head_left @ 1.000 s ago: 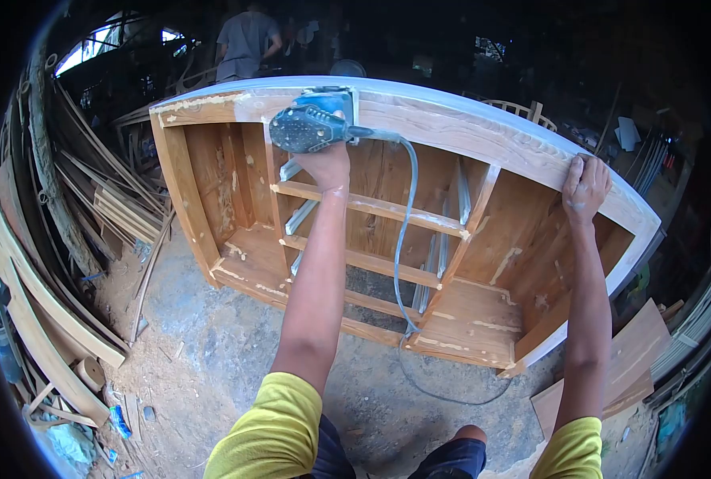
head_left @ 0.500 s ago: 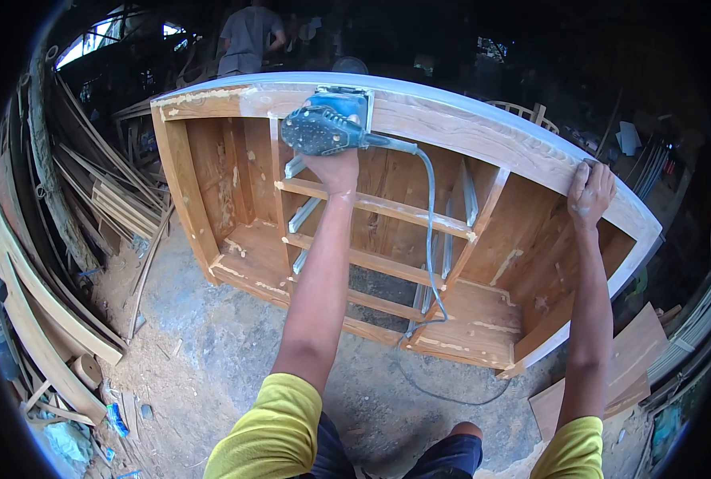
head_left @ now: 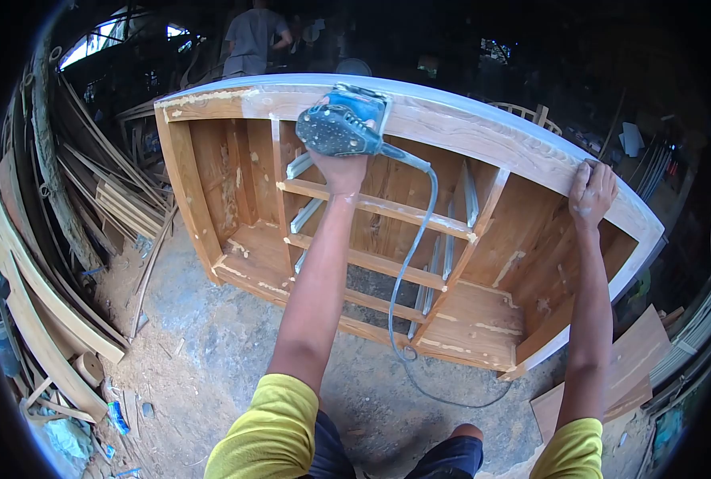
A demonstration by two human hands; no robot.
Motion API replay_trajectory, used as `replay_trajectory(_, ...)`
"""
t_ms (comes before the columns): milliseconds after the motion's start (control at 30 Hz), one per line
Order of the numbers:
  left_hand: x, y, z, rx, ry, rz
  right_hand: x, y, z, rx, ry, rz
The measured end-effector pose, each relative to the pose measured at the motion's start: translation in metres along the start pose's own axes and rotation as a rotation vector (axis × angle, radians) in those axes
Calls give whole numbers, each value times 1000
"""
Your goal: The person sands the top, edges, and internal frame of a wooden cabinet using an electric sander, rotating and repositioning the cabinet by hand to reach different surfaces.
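A blue power sander (head_left: 341,126) is held by my left hand (head_left: 339,164), its flat pad against the front top rail (head_left: 459,128) of a wooden cabinet (head_left: 363,206). The sander mostly hides my fingers, which are wrapped round its body from below. My right hand (head_left: 593,188) grips the same rail near its right end, fingers bent over the upper edge. From the sander a grey cord (head_left: 419,243) hangs down across the open cabinet front to the floor. Pale filler patches mark the cabinet's wood, and the rail looks whitish and dusty.
Curved wood strips and boards (head_left: 60,287) lean at the left. Flat panels (head_left: 623,371) and pale strips (head_left: 691,339) lie at the right. Behind the cabinet stands a person in a grey shirt (head_left: 252,40). Scraps and a blue plastic bag (head_left: 69,439) lie on the floor at the lower left.
My left hand and the sander have moved right along the rail, and the sander has tilted a little. The cord has swung. My right hand stays on the rail.
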State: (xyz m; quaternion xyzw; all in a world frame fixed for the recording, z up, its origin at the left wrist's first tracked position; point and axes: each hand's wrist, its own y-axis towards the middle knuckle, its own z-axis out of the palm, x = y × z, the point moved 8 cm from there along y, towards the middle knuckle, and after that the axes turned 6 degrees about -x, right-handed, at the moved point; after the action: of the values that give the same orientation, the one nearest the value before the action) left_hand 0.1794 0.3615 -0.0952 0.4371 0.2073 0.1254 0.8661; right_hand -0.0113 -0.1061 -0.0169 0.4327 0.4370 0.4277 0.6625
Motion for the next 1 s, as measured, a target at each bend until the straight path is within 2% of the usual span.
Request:
replay_trajectory(33,35,-4,-6,-39,-54,-189,0,0,-3,-2,-5,3)
replay_trajectory(67,25,5,-22,-134,-116,-260,1,0,-3,28,-32,26)
replay_trajectory(100,47,0,-27,-215,-162,-307,4,2,-6,27,-24,33)
replay_trajectory(167,44,-3,-22,-140,-195,-348,1,2,-4,44,-8,41)
replay_trajectory(267,24,-20,-1,-40,20,-116,-5,3,-1,169,104,147)
replay_trajectory(333,-29,-28,19,24,-34,-59,11,10,-6,118,190,158)
replay_trajectory(367,-59,-35,33,73,-77,11,29,17,-11,163,308,222)
replay_trajectory(400,-75,-45,45,78,-94,10,63,30,-29,149,369,167)
replay_trajectory(433,-91,-54,56,80,-173,24,94,41,-42,217,564,181)
replay_trajectory(500,-121,-77,74,94,-278,34,150,55,-72,404,625,175)
replay_trajectory(533,-118,-94,92,180,-542,-273,170,57,-83,536,560,117)
replay_trajectory(567,-125,-109,108,244,-684,-428,182,51,-83,656,487,96)
replay_trajectory(600,-133,-126,123,289,-814,-595,191,46,-88,668,379,55)
replay_trajectory(667,-176,-128,123,261,-556,-196,180,30,-86,682,258,20)
replay_trajectory(733,-207,-141,128,244,-429,-4,149,22,-82,556,155,52)
replay_trajectory(833,-240,-161,159,357,-357,24,96,19,-94,448,218,71)
replay_trajectory(900,-275,-168,178,496,-387,201,62,13,-102,412,206,119)
replay_trajectory(933,-289,-171,181,578,-372,274,41,6,-108,355,205,187)
replay_trajectory(1000,-284,-158,161,598,-353,298,-2,-7,-124,220,180,267)
